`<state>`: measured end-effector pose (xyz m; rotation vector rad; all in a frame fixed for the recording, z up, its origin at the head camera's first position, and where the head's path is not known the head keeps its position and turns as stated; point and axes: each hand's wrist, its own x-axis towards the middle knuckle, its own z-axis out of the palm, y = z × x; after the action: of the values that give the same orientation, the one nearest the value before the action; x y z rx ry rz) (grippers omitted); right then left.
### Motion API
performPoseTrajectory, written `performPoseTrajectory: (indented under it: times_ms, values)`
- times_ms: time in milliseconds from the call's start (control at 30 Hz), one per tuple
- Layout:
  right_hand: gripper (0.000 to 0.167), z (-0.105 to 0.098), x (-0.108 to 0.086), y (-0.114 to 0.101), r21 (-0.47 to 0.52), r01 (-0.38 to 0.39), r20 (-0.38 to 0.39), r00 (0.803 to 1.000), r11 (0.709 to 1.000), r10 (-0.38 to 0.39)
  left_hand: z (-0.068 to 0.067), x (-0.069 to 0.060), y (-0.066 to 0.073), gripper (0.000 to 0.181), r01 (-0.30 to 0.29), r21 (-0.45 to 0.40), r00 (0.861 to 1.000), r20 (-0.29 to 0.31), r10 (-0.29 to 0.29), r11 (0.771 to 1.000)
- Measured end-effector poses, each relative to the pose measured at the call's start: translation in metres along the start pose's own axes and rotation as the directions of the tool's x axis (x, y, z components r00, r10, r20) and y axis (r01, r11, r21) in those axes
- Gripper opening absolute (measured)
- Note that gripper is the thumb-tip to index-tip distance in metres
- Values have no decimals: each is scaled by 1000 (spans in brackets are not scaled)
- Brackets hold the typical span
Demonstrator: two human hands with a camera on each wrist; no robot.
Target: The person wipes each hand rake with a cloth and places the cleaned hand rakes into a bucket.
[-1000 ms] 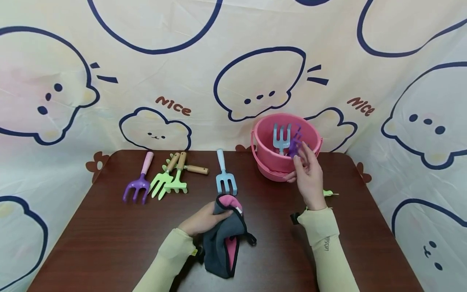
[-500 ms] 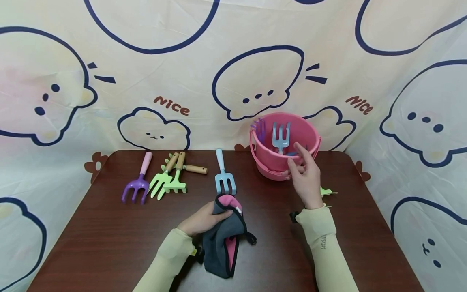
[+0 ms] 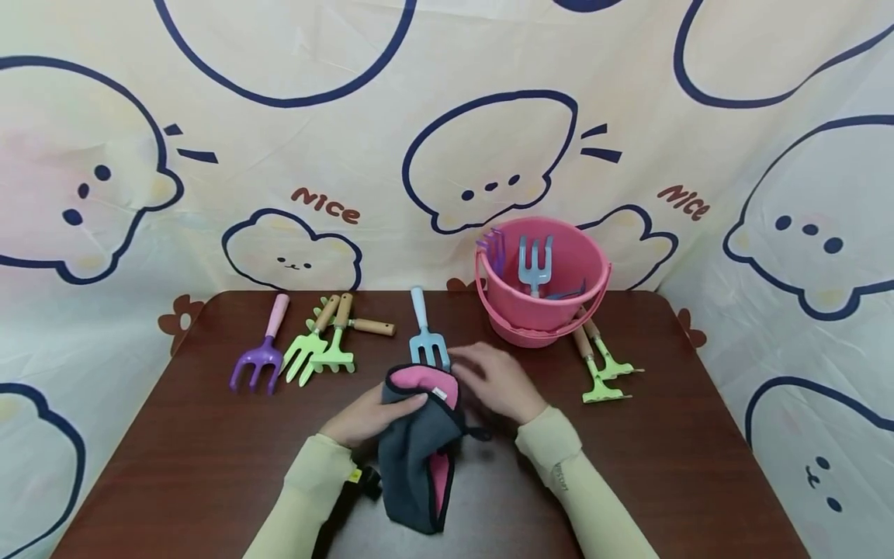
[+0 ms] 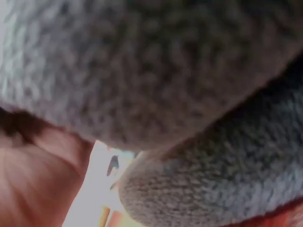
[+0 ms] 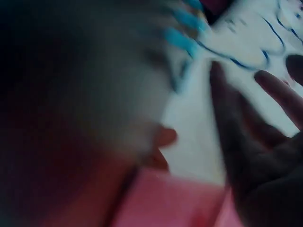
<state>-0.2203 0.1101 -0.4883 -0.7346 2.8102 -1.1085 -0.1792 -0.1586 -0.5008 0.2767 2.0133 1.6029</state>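
My left hand (image 3: 370, 415) grips a dark grey cloth (image 3: 412, 450) with a pink reverse side, black edging and a small loop. Its grey pile (image 4: 142, 71) fills most of the left wrist view. Just right of the cloth's upper edge is my right hand (image 3: 503, 382), fingers extended toward it and nothing seen held. Whether those fingertips touch the cloth cannot be told. In the blurred right wrist view, the right hand's fingers (image 5: 232, 127) are spread apart. A light blue hand fork (image 3: 429, 348) lies just beyond the cloth, its tines near the cloth's top.
A pink bucket (image 3: 510, 307) stands at the back right, holding a light blue fork (image 3: 535, 268) and a purple rake (image 3: 495, 252). Two green rakes (image 3: 599, 386) lie beside it. Toward the back left are a purple fork (image 3: 258, 361) and several green tools (image 3: 334, 357) with wooden handles.
The purple rake has gone into the bucket, leaning at its left side, released by my right hand. That hand has moved left and nearer, to the cloth. My left hand keeps its grip.
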Motion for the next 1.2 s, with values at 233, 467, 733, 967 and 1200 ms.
performPoseTrajectory:
  times_ms: [233,467,733,967,1200]
  values:
    - [46,25,0,4,53,-118,278,955,992,99,-18,-14,-1,56,-65,-261,998,-2,67,963]
    - [35,23,3,12,97,-126,214,971,987,103,-21,-16,0,37,-190,-393,981,-103,163,900]
    - [11,-4,5,14,153,-129,-52,989,980,139,-26,-11,-4,53,-286,-486,958,-156,240,826]
    - [23,-14,3,20,121,-215,-31,975,969,220,-28,-8,-7,57,-275,-519,961,-164,221,810]
    - [35,-12,3,20,-10,-223,-8,975,975,223,-28,-2,-7,61,-173,-512,967,-252,45,841]
